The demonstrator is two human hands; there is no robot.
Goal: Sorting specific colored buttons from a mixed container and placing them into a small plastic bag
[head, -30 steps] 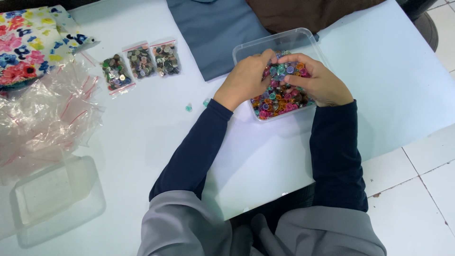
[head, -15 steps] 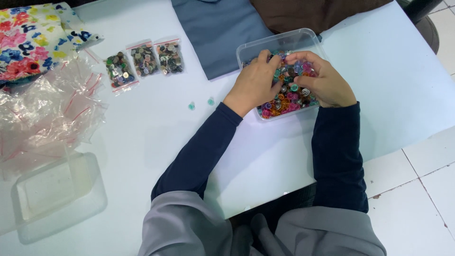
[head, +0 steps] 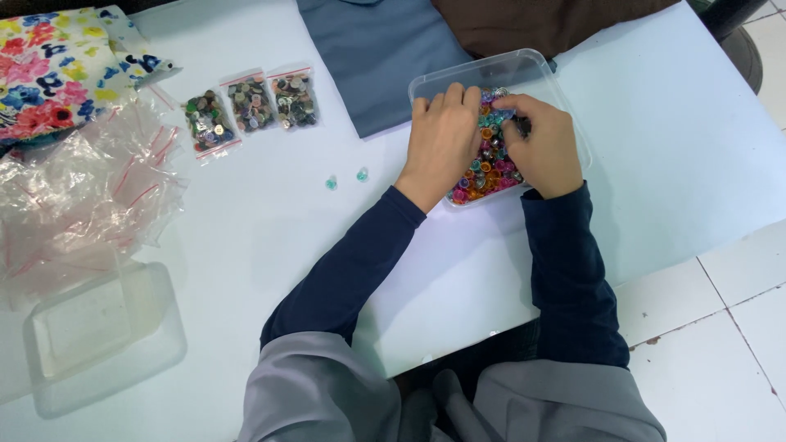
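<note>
A clear plastic tray [head: 524,65] is seen on the white table [head: 270,221], toward its far side, and it is filled with small colourful beads [head: 490,168]. Both hands are placed inside the tray, on top of the beads. The left hand [head: 442,143] is laid flat and palm down, its fingers held close together and stretched toward the tray's far wall; nothing is seen to be clasped by it. The right hand [head: 544,147] is curled, with its fingertips drawn together over the beads near the middle of the tray; whether a bead is pinched between them cannot be told. Dark blue sleeves [head: 565,270] are worn on both arms. Two small teal beads [head: 345,178] are seen loose on the table, just left of the tray and apart from it. Farther left, three small clear bags of dark buttons [head: 250,106] are laid side by side. A heap of empty clear bags with red strips [head: 82,196] is spread near the left edge, and a second clear tray [head: 98,336] is set in front of it. A flowered cloth [head: 57,65] is seen at the far left corner, and a grey-blue cloth [head: 385,49] and a brown cloth [head: 532,20] are laid beyond the tray.
</note>
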